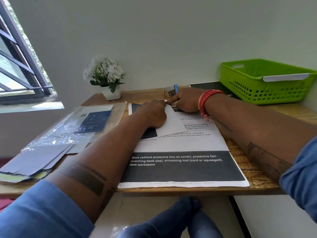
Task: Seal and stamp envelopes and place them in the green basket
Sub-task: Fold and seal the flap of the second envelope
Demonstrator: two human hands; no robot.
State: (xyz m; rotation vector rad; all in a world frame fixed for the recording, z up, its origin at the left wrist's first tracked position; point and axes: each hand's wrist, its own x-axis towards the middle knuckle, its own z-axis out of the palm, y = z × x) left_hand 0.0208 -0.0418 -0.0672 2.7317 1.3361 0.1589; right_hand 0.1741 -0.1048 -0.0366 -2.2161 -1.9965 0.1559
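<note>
A white envelope (173,123) lies on a printed sheet (180,162) in the middle of the desk. My left hand (154,112) rests palm down on the envelope's left part, fingers closed together. My right hand (186,100) presses its index finger on the envelope's far corner while it grips a blue pen-like stick (176,88). The green basket (264,81) stands at the back right, with a white envelope (284,77) lying across its rim. A small roll of tape or stamps (169,91) sits just beyond my right hand.
A stack of grey-white envelopes (34,162) and a clear plastic sleeve (77,127) lie at the left. A white pot of flowers (108,78) stands at the back. A dark sheet (209,85) lies under the basket. A window (17,66) is at the left.
</note>
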